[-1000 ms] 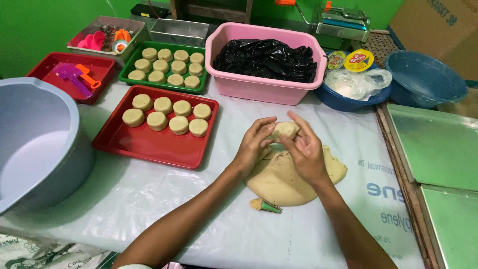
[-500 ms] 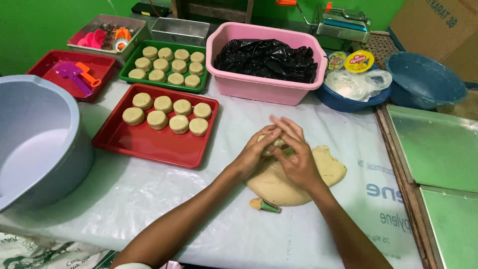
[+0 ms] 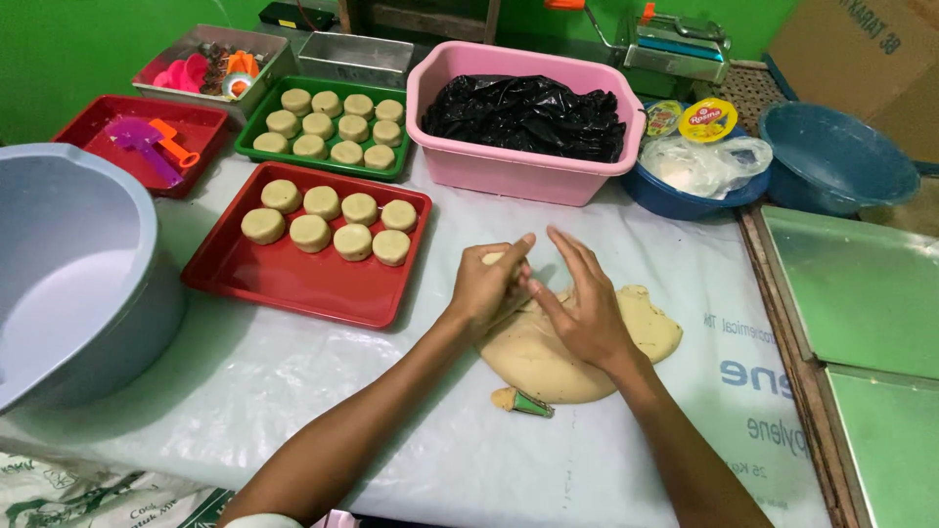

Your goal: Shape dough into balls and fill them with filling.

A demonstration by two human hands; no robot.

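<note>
The left hand [image 3: 489,286] is curled around a small piece of dough [image 3: 494,258], which peeks out pale above the knuckles, while the right hand [image 3: 585,305] lies flat with fingers spread and straight, its fingertips meeting the left hand's; it grips nothing. Both hands rest over the large dough slab [image 3: 567,347], a flattened tan mass lying on the white plastic sheet [image 3: 293,401] that covers the table. Just in front of the slab, nearer the person, sits a small green scraper [image 3: 528,402] with a bit of dough stuck to it. To the left stands a big grey basin [image 3: 68,274]. Beyond the hands, a red tray [image 3: 293,279] holds seven round dough pucks in two rows. Farther back, a green tray [image 3: 323,127] is filled with more pucks, beside another red tray [image 3: 98,132] carrying purple and orange plastic tools. A pink tub [image 3: 509,171] containing black plastic sheeting stands behind the hands, and to its right are two blue bowls, one [image 3: 685,200] holding a clear plastic bag, the other [image 3: 836,161] well apart near the table's edge.
</note>
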